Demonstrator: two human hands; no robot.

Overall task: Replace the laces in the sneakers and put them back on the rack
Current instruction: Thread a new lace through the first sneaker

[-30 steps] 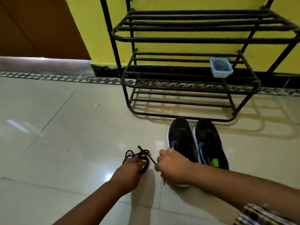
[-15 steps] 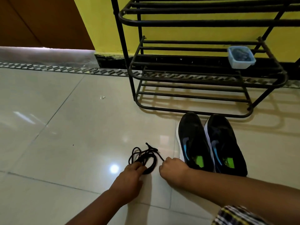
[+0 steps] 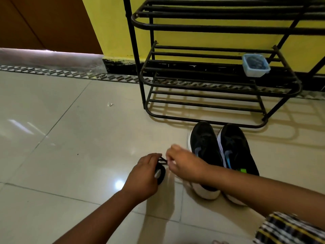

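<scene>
Glossy pale floor tiles [image 3: 70, 155], reflective, crossed by thin grout lines. Black tubular metal rack [image 3: 219, 80] at far right against a yellow wall, with a small translucent blue tub [image 3: 255, 67] on its middle shelf. Two black mesh sneakers [image 3: 221, 155], white-soled, side by side just near the rack's foot. Bundled black lace [image 3: 161, 170] left of the sneakers, looped under the left hand [image 3: 144, 178], fingers curled around it. Right hand [image 3: 182, 164] pinching a strand stretched between both hands.

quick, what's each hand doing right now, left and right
Left hand: closed around the bundled black lace.
Right hand: pinching a strand of the same lace, in front of the sneakers.
</scene>
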